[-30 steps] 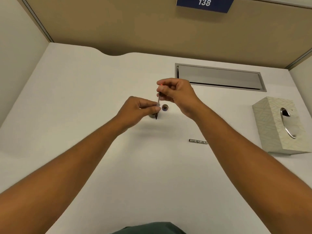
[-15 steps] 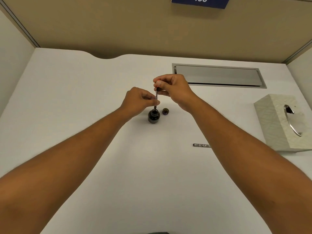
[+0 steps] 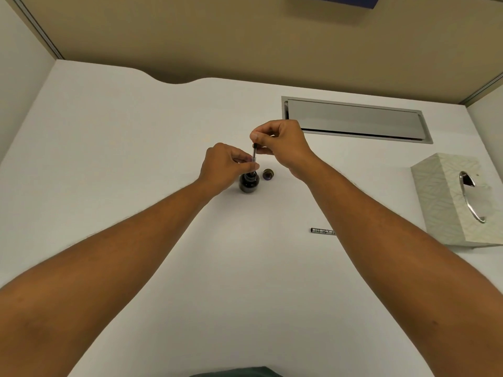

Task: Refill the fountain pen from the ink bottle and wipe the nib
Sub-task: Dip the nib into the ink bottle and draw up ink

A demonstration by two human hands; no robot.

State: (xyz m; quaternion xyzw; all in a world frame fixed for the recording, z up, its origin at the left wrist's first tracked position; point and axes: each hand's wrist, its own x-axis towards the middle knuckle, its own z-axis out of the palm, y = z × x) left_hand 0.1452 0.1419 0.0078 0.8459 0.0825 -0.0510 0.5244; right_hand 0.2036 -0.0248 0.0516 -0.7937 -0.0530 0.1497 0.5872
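Pinching low on the pen (image 3: 254, 155), the left hand (image 3: 226, 165) has thumb and fingertips closed round the grip section, prob. to steady it upright over the ink bottle (image 3: 248, 182). Bottle sits on the white desk (image 3: 136, 159) right under that hand, lid off. The nib itself I can't see; it looks dipped into the bottle neck, so I'd say filling is underway. Next over, the right hand (image 3: 281, 144), fingers curled tight on the pen's top end, likely working the converter knob to draw ink. Just right of the bottle, the cap (image 3: 268, 174) rests on the desk, near but not touching. Further right & nearer the person, the pen barrel (image 3: 322, 231) lies flat, partly behind the right forearm. Far right, the tissue box (image 3: 449, 197) waits, handy for the wipe, not yet started.
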